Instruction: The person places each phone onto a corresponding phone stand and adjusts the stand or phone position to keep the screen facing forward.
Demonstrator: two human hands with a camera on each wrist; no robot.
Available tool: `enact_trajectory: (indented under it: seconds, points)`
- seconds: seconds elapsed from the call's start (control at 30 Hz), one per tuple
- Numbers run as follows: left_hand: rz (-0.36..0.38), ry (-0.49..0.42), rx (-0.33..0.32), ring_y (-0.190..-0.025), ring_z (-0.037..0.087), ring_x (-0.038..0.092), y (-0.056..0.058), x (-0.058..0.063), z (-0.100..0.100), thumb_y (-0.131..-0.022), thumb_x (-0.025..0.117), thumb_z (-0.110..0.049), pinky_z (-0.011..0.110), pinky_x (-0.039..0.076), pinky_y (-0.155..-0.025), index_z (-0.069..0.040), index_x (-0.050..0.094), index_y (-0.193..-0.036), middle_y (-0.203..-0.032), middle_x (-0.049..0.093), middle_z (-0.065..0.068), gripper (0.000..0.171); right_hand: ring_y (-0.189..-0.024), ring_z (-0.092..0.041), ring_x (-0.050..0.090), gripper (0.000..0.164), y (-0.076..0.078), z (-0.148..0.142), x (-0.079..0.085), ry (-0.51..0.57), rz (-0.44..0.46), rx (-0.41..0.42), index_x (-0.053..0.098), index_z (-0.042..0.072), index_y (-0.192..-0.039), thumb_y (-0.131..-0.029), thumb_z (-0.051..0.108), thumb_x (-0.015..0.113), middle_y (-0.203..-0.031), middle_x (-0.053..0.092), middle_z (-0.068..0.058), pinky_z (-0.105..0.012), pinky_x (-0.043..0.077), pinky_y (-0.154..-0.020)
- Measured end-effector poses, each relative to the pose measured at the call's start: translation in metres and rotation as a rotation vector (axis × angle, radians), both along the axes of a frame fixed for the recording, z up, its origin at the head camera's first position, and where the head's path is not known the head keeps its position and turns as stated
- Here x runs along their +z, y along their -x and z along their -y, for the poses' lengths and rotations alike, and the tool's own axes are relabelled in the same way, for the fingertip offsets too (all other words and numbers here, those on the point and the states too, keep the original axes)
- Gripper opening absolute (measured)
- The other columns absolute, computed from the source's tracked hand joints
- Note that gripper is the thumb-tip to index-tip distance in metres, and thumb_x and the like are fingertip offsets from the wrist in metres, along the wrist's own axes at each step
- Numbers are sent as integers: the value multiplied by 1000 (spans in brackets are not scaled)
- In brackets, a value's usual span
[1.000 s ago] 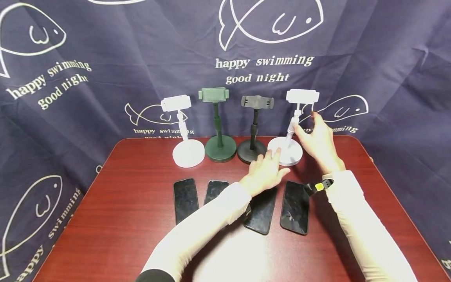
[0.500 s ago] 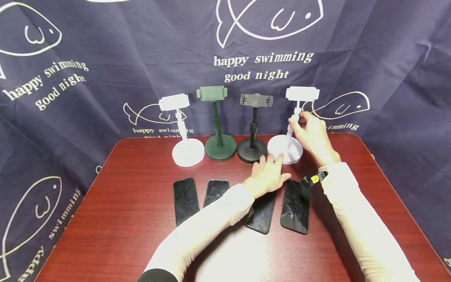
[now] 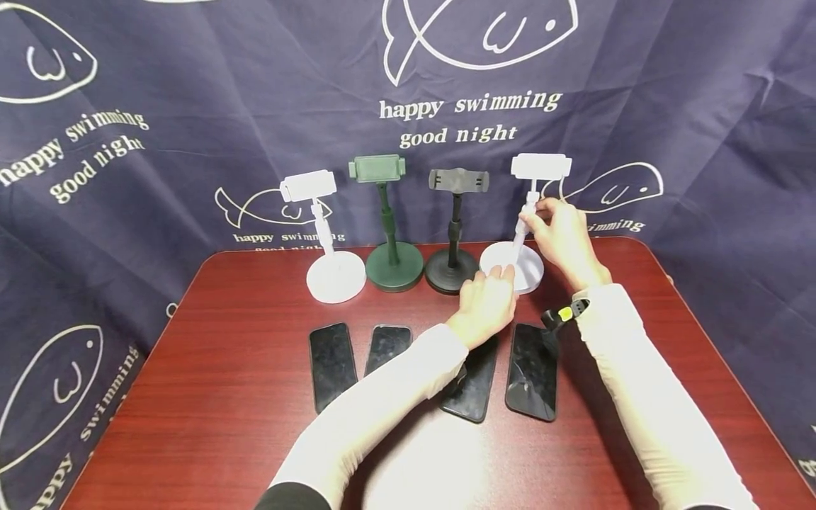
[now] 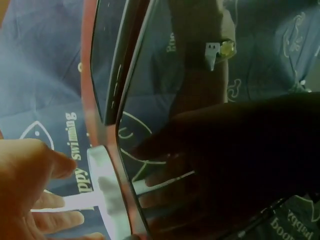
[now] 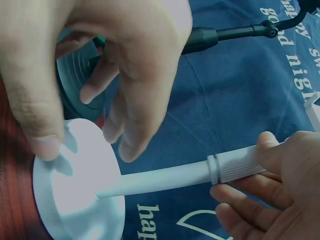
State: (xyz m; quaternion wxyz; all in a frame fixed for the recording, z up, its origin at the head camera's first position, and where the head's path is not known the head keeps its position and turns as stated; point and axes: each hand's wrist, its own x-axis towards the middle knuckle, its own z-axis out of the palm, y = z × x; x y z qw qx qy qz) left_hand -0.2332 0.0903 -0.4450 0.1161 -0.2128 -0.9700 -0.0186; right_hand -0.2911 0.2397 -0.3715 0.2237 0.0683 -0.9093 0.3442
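A white phone stand (image 3: pixel 530 269) with a round base is the rightmost in the row, its post leaning slightly right. My right hand (image 3: pixel 566 237) pinches its upper post; in the right wrist view that hand's fingers and thumb close round the ribbed collar (image 5: pixel 239 165). Over the front of the base hangs my left hand (image 3: pixel 487 304), its fingers loosely bent. In the right wrist view the left thumb overlaps the base (image 5: pixel 87 192) and the other fingers hang past its edge. A dark phone screen (image 4: pixel 165 60) with reflections fills much of the left wrist view.
Left of it stand a black stand (image 3: pixel 451 273), a green stand (image 3: pixel 394 268) and another white stand (image 3: pixel 336 278). Several dark phones lie in front, among them a right one (image 3: pixel 532 375) and a left one (image 3: pixel 333 365). A printed curtain (image 3: pixel 191 142) hangs behind the table (image 3: pixel 204 397).
My right hand has moved in to the post and now pinches it. The left hand's spread fingers have bent and its thumb has drawn in, by the base. The stand stays in place.
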Motion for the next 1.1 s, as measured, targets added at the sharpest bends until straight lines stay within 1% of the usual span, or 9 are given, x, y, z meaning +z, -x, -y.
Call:
enact_trajectory:
  seconds: [0.1, 0.17, 0.37, 0.53, 0.67, 0.77, 0.9, 1.0, 1.1]
  points:
    - [29, 9, 19, -94, 22, 67, 5, -1, 0, -100, 61, -39, 37, 55, -70, -20, 61, -126, -113, 67, -2, 32, -95, -44, 72, 30, 0, 0, 3, -17, 17, 3, 68, -11, -108, -99, 18, 68, -101, 74, -29, -55, 52, -89]
    - [43, 24, 23, -95, 22, 67, 8, -3, 1, -100, 60, -39, 38, 55, -71, -21, 63, -123, -112, 68, -2, 29, -94, -44, 72, 30, 0, -1, 5, -31, 27, 2, 68, -10, -106, -99, 19, 69, -100, 74, -29, -55, 52, -88]
    - [67, 74, 14, -99, 20, 65, 10, -9, 1, -97, 64, -44, 38, 53, -77, -25, 70, -115, -108, 69, -2, 27, -95, -44, 72, 30, 0, -2, 8, -62, 34, 4, 67, -9, -103, -97, 21, 70, -99, 73, -30, -54, 54, -86]
    - [49, 123, -4, -100, 19, 63, 9, -7, -2, -97, 64, -39, 37, 49, -78, -28, 76, -107, -107, 69, -2, 18, -95, -43, 73, 29, 0, -2, 10, -71, 33, 1, 68, -9, -101, -95, 20, 72, -98, 74, -29, -54, 55, -87]
    - [48, 139, 0, -100, 18, 63, 9, -4, -5, -97, 66, -37, 37, 47, -78, -28, 77, -107, -106, 71, -4, 17, -94, -44, 73, 30, 0, -2, 11, -79, 39, 0, 68, -8, -100, -93, 20, 75, -97, 74, -29, -54, 55, -87]
    - [54, 142, 17, -96, 16, 66, 12, -4, -8, -99, 64, -32, 35, 48, -75, -28, 76, -107, -102, 71, -6, 15, -91, -44, 73, 29, 0, -2, 11, -86, 36, -8, 68, -7, -98, -91, 20, 77, -95, 74, -28, -54, 55, -84]
    - [26, 145, 40, -87, 13, 72, 17, -7, -10, -104, 56, -26, 32, 52, -65, -27, 74, -104, -96, 71, -7, 18, -87, -44, 73, 29, -1, -2, 12, -92, 28, -17, 69, -7, -97, -90, 20, 78, -92, 75, -27, -54, 55, -82]
    - [17, 129, 58, -83, 14, 74, 21, -9, -10, -105, 55, -27, 32, 54, -59, -26, 73, -102, -93, 72, -7, 18, -88, -44, 73, 30, -1, -1, 12, -97, 17, -12, 70, -8, -96, -90, 20, 77, -92, 74, -27, -55, 55, -82]
    - [31, 100, 74, -82, 15, 74, 23, -8, -10, -104, 56, -27, 33, 55, -58, -26, 74, -99, -91, 73, -6, 18, -86, -44, 73, 27, -1, 0, 11, -111, 12, -7, 70, -8, -94, -90, 18, 77, -90, 75, -27, -54, 56, -81]
